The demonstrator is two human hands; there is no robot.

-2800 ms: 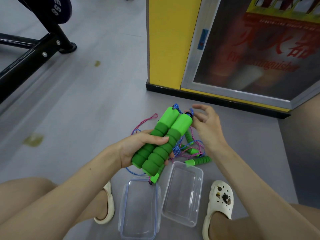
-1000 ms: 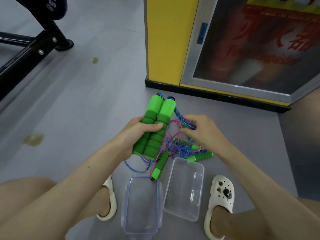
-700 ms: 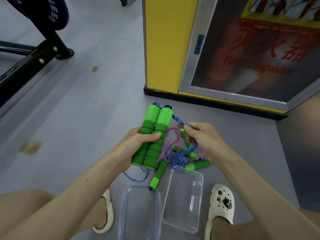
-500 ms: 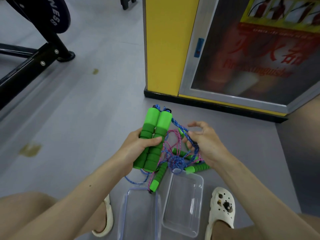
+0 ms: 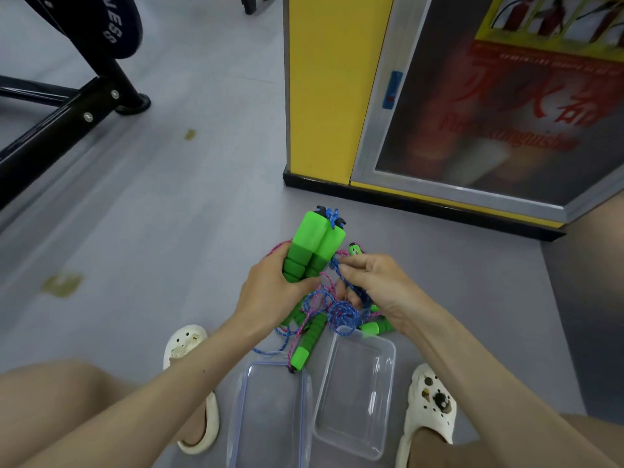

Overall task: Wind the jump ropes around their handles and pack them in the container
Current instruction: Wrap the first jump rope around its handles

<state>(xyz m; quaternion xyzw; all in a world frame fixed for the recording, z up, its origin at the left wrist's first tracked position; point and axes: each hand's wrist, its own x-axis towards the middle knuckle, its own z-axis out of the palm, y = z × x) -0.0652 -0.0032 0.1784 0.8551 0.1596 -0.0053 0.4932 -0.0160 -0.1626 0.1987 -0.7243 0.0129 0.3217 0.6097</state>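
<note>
handles (image 5: 314, 244) jut above left grip (image 5: 270, 292) | rope (image 5: 338, 313) pinched in right grip (image 5: 378, 285)

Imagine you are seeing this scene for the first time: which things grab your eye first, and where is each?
The bright green foam handles stand out first, gripped side by side in the left hand at centre. Beside them the right hand pinches a blue rope above a tangle on the floor. A yellow pillar rises behind, and a clear container lies near the bottom.
</note>
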